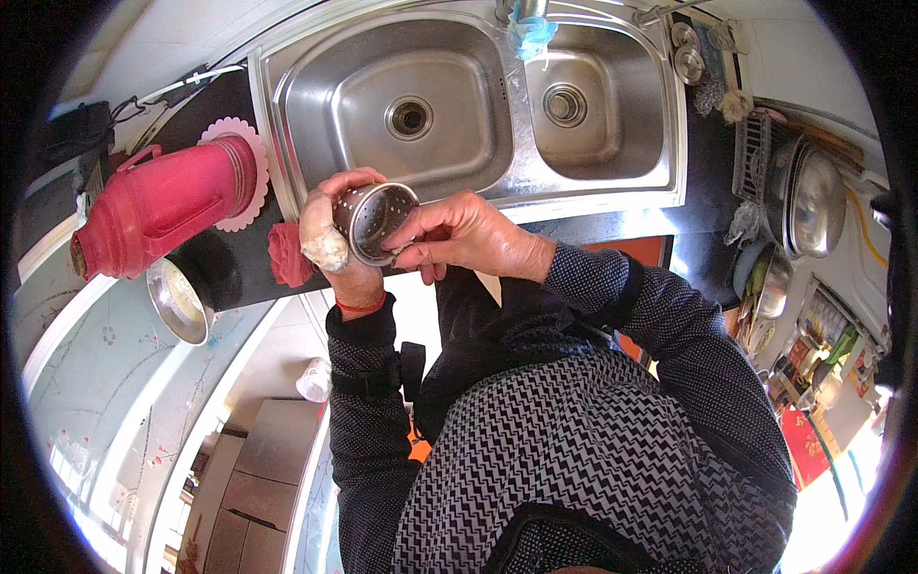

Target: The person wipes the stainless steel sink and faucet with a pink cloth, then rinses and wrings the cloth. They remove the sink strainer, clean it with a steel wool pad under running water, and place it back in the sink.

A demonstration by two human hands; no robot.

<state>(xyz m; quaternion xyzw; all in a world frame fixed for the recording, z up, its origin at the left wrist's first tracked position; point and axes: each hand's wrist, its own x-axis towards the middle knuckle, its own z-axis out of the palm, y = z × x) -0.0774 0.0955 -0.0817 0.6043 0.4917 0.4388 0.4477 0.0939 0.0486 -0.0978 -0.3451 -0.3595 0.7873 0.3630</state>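
A perforated stainless steel cup [364,215] is tilted in my left hand [324,208], its open mouth turned toward my right. My left fingers wrap around its outer wall. At the base of my left thumb is a whitish wad [328,251]; I cannot tell whether it is cloth or a dressing. My right hand [466,237] pinches the cup's near rim, its fingertips partly inside the mouth. Whether a small bit lies between those fingertips is unclear. Both hands are just in front of the larger bowl of a steel double sink [445,154].
A crumpled red cloth [290,252] lies left of my left hand. Beyond it are a pink thermos flask [168,201] lying on its side and a metal bowl [178,301] at the counter's edge. A faucet wrapped in blue plastic [531,32] overhangs the sink. Steel basins [814,197] stand at right.
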